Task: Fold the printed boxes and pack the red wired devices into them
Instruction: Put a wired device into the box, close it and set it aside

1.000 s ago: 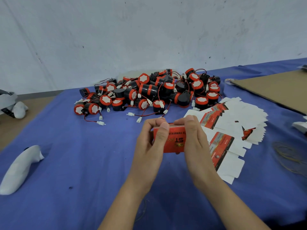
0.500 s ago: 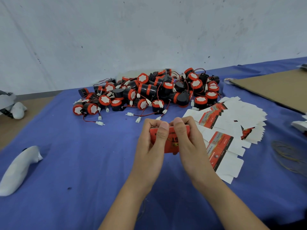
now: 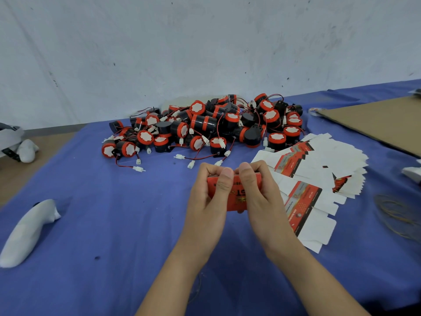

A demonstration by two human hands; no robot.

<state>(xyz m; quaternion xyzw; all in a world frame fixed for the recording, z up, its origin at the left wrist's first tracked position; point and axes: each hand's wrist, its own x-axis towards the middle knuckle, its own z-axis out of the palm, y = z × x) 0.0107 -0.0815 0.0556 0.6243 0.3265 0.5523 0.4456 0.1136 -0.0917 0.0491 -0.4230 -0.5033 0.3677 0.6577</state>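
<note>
Single view: head camera, wide-angle, worn at head height, facing forward and down across the blue counter (image 3: 114, 224) toward the white wall (image 3: 205, 42). Nearest the lens, low centre: left hand (image 3: 205, 201), right hand (image 3: 264, 201) and the printed box (image 3: 237, 197) between them. The heap of red wired devices (image 3: 205, 128) lies farther off, with the wall farthest.

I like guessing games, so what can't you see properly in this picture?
Head view:
Red printed box: mostly covered by the left hand and right hand; its inside is hidden.
Flat boxes: lettering too small to read.
Grey-white gear, left edge: cut off by the frame.
</note>
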